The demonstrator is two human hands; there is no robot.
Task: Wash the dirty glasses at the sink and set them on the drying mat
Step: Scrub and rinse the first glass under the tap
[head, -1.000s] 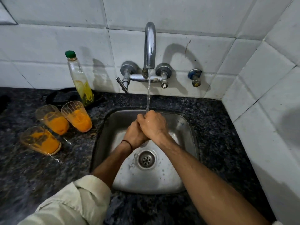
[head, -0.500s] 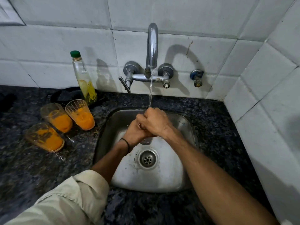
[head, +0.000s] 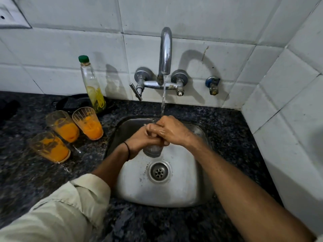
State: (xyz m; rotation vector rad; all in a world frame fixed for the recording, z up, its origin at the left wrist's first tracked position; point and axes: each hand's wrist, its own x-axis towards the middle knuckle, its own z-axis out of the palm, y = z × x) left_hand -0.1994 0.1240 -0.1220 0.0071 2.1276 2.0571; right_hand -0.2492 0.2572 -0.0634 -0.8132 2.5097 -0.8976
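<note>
Both hands meet over the stainless steel sink (head: 185, 193), under the thin stream of water (head: 163, 100) that falls from the chrome gooseneck tap (head: 165, 49). The left hand (head: 139, 142) and the right hand (head: 174, 132) are wrapped together around a clear drinking glass (head: 153, 151). Their fingers overlap, so only the base of the glass shows below them. The glass is held above the basin, apart from the round metal drain (head: 159, 172). The water lands on the right hand's knuckles, which look wet. A thin black band (head: 128, 150) circles the left wrist. A pale rolled sleeve (head: 73, 203) covers the left forearm, and the right forearm is bare.

Three dirty glasses stand rims up in a cluster on the dark speckled stone counter (head: 35, 180), left of the sink. The orange-smeared glass nearest the sink (head: 88, 124) has a second orange-smeared glass (head: 61, 126) just beside it on the left. A third orange-smeared glass (head: 49, 147) stands closer to the camera. Whether they touch, I cannot tell.

Behind them, near the white tiled wall (head: 52, 46), stands a clear bottle with a green cap (head: 92, 88), with yellow contents at its bottom. A dark flat object (head: 75, 102) lies beside the bottle, too dim to identify.
</note>
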